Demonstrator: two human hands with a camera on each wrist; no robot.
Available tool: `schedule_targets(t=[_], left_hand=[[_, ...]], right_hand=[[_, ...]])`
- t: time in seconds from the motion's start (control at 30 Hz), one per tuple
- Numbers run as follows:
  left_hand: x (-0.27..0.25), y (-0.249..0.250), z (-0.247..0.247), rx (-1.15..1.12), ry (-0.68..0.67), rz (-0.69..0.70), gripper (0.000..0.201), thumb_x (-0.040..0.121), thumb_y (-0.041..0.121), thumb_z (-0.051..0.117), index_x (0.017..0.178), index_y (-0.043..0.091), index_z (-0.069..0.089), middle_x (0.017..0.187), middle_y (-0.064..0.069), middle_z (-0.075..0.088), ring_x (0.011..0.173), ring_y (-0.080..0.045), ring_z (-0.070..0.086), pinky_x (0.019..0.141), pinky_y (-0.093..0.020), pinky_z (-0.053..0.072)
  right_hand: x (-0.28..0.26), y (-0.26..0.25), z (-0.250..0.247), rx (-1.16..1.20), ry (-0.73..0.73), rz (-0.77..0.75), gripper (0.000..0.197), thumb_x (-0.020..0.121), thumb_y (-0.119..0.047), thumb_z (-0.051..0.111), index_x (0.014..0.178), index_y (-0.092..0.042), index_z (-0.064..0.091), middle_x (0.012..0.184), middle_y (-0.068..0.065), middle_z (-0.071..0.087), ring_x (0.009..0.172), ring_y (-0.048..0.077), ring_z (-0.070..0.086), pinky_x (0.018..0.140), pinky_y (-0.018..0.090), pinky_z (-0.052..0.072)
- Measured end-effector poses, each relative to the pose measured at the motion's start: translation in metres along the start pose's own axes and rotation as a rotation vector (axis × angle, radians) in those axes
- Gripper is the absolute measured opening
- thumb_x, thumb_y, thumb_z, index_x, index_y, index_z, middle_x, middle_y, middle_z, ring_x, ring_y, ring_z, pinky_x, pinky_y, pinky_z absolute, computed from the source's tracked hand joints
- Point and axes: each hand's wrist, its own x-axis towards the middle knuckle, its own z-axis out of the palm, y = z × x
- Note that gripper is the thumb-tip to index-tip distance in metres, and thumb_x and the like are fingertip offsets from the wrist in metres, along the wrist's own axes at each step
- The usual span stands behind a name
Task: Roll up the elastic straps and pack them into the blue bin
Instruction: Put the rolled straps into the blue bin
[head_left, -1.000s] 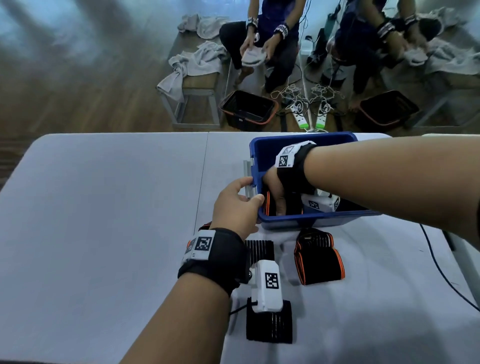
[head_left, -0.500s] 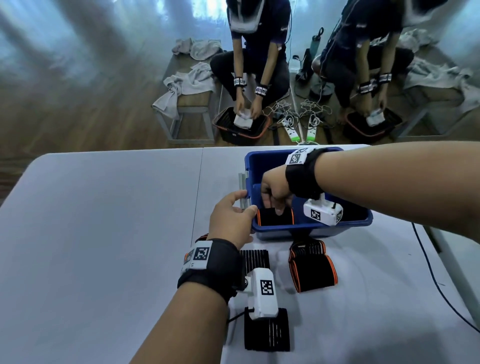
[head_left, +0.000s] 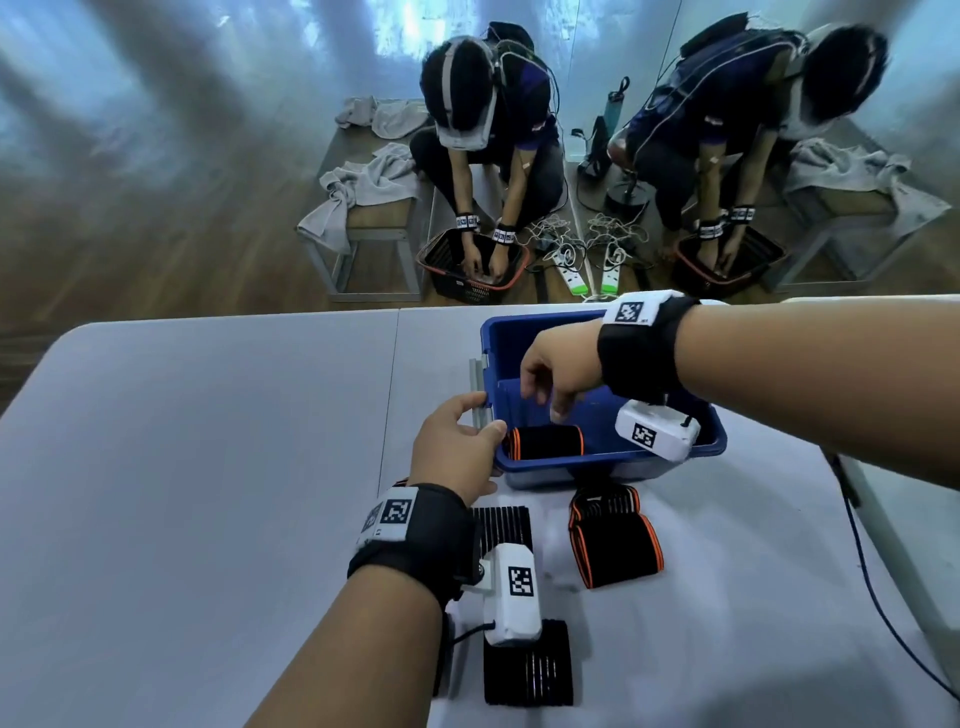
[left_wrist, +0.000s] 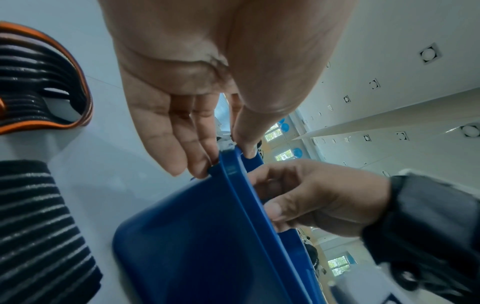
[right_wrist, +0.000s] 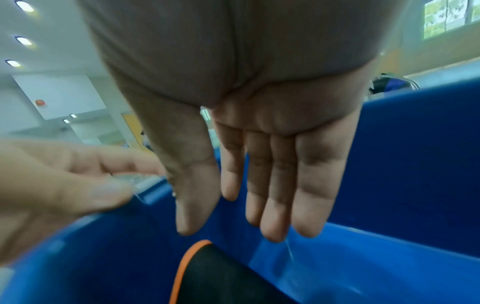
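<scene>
The blue bin (head_left: 602, 467) stands on the grey table. A rolled black strap with orange edges (head_left: 545, 441) lies in its near left corner, also seen in the right wrist view (right_wrist: 221, 277). My left hand (head_left: 488, 415) pinches the bin's left rim, thumb inside and fingers outside (left_wrist: 228, 160). My right hand (head_left: 545, 402) hovers over the bin, fingers hanging straight and holding nothing (right_wrist: 231, 226). An unrolled orange-edged strap (head_left: 613, 535) lies in front of the bin. A black ribbed strap (head_left: 527, 670) lies nearer me, partly under my left wrist.
A blue cable (head_left: 872, 587) runs along the table (head_left: 208, 467) at the right. Beyond the far edge a person sits on the floor with both hands in a dark basket (head_left: 472, 275), beside a bench with towels (head_left: 363, 182).
My right hand has let go of the rolled strap and risen out of the bin. The strap now lies alone in the near left corner. My left hand stays on the rim.
</scene>
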Motion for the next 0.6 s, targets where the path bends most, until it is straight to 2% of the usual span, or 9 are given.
schedule_targets(t=[0.07,0.13,0.2,0.3,0.37,0.47,0.6], left_hand=[[0.002,0.001,0.000,0.001,0.004,-0.004,0.037,0.095,0.019,0.066,0.129,0.030,0.058,0.077,-0.004,0.070,0.066,-0.025,0.072,0.063,-0.047,0.064],[0.003,0.000,0.000,-0.005,0.004,-0.012,0.037,0.094,0.018,0.067,0.129,0.028,0.059,0.077,-0.004,0.070,0.066,-0.026,0.072,0.062,-0.043,0.063],[0.003,0.000,0.000,-0.010,0.000,-0.015,0.038,0.094,0.018,0.067,0.129,0.028,0.059,0.078,-0.006,0.071,0.068,-0.028,0.073,0.060,-0.040,0.062],[0.002,0.000,0.000,-0.007,0.008,-0.012,0.037,0.094,0.017,0.066,0.129,0.028,0.059,0.078,-0.006,0.071,0.068,-0.027,0.073,0.059,-0.038,0.062],[0.001,0.001,0.000,0.000,0.011,-0.012,0.038,0.094,0.017,0.066,0.129,0.028,0.059,0.081,-0.007,0.072,0.070,-0.027,0.074,0.061,-0.041,0.063],[0.000,0.003,0.000,0.010,0.004,-0.013,0.037,0.093,0.018,0.067,0.128,0.028,0.060,0.082,-0.007,0.072,0.072,-0.030,0.075,0.063,-0.046,0.064],[-0.001,0.005,-0.002,0.018,-0.004,-0.020,0.038,0.093,0.018,0.067,0.129,0.028,0.059,0.084,-0.008,0.073,0.072,-0.030,0.075,0.063,-0.045,0.064]], right_hand=[[-0.029,-0.006,-0.005,-0.073,0.108,-0.078,0.044,0.074,-0.013,0.086,0.114,-0.021,0.067,0.104,-0.006,0.072,0.094,0.017,0.070,0.088,0.036,0.057],[-0.064,-0.016,-0.002,-0.063,0.172,-0.167,0.044,0.075,-0.016,0.085,0.114,-0.026,0.067,0.103,-0.011,0.070,0.092,0.008,0.068,0.085,0.030,0.055],[-0.099,-0.022,0.006,-0.023,0.170,-0.222,0.043,0.076,-0.019,0.085,0.113,-0.030,0.066,0.103,-0.014,0.069,0.092,0.003,0.067,0.083,0.024,0.054],[-0.133,-0.019,0.031,-0.021,0.096,-0.202,0.042,0.077,-0.024,0.083,0.112,-0.035,0.065,0.097,-0.019,0.066,0.090,-0.001,0.064,0.081,0.020,0.053],[-0.137,-0.007,0.057,-0.061,0.052,-0.149,0.045,0.078,-0.026,0.081,0.117,-0.036,0.062,0.100,-0.020,0.063,0.091,0.000,0.061,0.083,0.023,0.052],[-0.126,0.017,0.096,-0.149,0.051,-0.063,0.056,0.076,-0.023,0.078,0.126,-0.033,0.054,0.113,-0.013,0.056,0.104,0.012,0.058,0.090,0.032,0.050],[-0.105,0.037,0.137,-0.140,0.113,0.028,0.077,0.076,-0.022,0.077,0.143,-0.027,0.040,0.134,-0.002,0.050,0.120,0.020,0.053,0.098,0.030,0.046]])
